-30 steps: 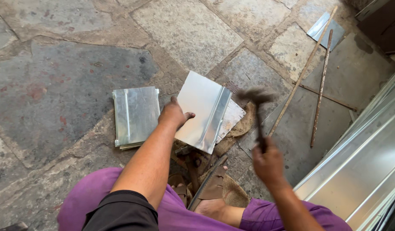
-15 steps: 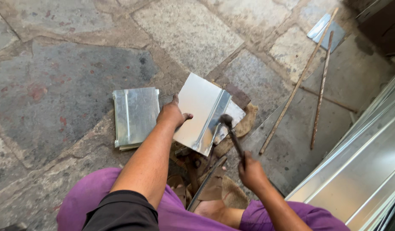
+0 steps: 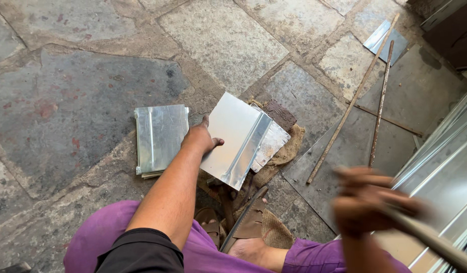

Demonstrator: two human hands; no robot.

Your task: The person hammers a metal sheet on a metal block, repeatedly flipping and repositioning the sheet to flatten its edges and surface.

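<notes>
At frame centre, the left hand (image 3: 200,139) pressed flat on a folded metal sheet (image 3: 238,139). At lower right, the blurred right hand (image 3: 367,202) gripped a hammer handle (image 3: 430,237).

Stone floor (image 3: 92,96) with metal pieces.
A stack of metal sheets (image 3: 160,137) lies flat; right of it burlap (image 3: 286,151), farther right 2 rods (image 3: 380,108).
</notes>
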